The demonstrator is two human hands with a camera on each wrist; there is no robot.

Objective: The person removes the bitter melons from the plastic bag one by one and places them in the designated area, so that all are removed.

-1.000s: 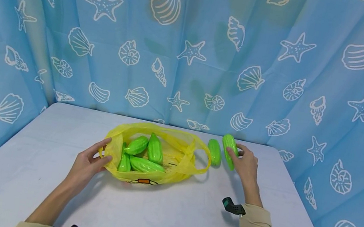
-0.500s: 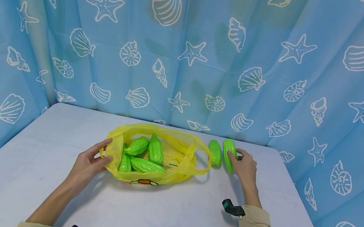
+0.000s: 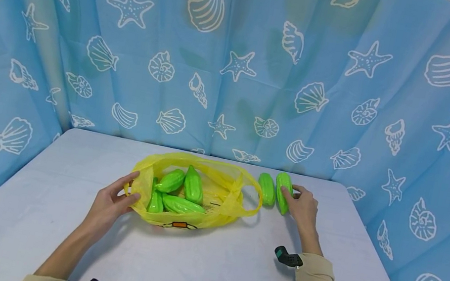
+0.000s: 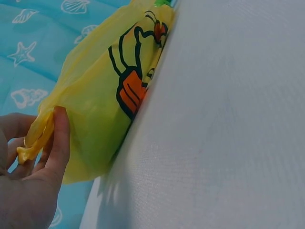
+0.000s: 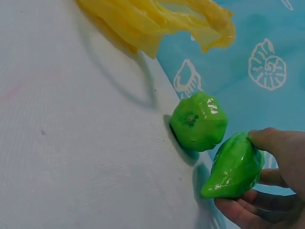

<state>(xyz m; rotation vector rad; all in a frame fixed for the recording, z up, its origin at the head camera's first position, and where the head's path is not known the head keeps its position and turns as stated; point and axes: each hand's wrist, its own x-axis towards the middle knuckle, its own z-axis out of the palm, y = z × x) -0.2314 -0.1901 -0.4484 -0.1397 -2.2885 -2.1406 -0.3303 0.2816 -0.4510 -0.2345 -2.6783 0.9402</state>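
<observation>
Pinching the left end of the yellow plastic bag [image 3: 218, 217] with the left hand [image 3: 112, 198], four ribbed green gourds [image 3: 195, 186] inside. Pinching another gourd [image 3: 284, 181] in the right hand [image 3: 303, 207], just right of a loose gourd [image 3: 267, 190]. Apparently at a pick-up or set-down step, unclear which; probably calling next for steady fingers.

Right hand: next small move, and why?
Probably the right hand should release the held green vegetable: it came down beside the loose green vegetable and has stopped, seemingly at or near the table, while the left hand holds the yellow bag.
</observation>
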